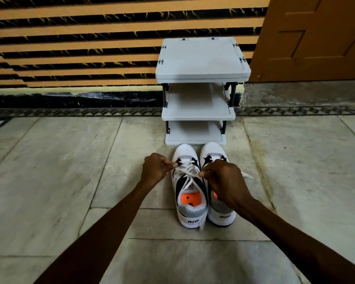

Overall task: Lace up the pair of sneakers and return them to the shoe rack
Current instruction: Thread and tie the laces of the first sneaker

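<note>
Two white, black and grey sneakers stand side by side on the floor, toes toward the grey shoe rack (199, 113). The left sneaker (190, 203) has an orange insole and white laces (188, 171) crossing its eyelets. My left hand (158, 170) pinches one lace end at the shoe's left side. My right hand (223, 181) pinches the other lace end at its right side and covers much of the right sneaker (223, 216). A loose lace of the right sneaker trails on the floor to the right.
The rack has three grey shelves and stands against a striped orange and black wall (70, 48). A brown wooden door (316, 37) is at the upper right. Stone floor tiles (59, 171) surround the shoes.
</note>
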Motion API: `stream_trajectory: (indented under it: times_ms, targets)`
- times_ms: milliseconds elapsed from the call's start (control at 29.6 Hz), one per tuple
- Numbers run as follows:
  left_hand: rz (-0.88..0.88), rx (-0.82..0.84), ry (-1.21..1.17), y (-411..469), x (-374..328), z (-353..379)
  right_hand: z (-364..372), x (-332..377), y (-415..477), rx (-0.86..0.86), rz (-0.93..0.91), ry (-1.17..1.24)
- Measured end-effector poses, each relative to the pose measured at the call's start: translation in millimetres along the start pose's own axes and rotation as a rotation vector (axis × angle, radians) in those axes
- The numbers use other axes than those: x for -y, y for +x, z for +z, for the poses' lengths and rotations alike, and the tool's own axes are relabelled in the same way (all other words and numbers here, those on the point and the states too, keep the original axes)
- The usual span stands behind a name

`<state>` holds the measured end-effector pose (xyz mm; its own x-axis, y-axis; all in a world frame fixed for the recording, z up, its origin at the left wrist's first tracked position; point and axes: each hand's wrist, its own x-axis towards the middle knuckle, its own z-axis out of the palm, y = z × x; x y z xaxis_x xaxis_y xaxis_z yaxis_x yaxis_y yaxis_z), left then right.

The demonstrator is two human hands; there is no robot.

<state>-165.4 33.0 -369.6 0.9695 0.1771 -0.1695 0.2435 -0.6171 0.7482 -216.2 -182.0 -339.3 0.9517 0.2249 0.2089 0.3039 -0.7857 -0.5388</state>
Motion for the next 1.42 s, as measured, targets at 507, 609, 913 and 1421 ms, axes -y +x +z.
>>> stream_trajectory:
  times_ms: [507, 609, 913, 1421]
  targets:
    - [-0.092, 0.037, 0.174, -1.1, -5.6, 6.6, 12.3, 14.8, 35.8, 0.067, 0.361, 0.676]
    - [-0.109, 0.027, 0.207, -1.5, -5.5, 6.6, 10.8, 14.2, 39.4, 0.08, 0.321, 0.538]
    - [-0.202, 0.041, 0.307, 5.3, -2.6, 10.8, 18.1, 11.9, 27.9, 0.276, 0.405, 0.656]
    - [-0.187, 0.009, 0.515, 12.4, 1.9, 19.1, 30.6, 9.2, 12.3, 0.189, 0.384, 0.441]
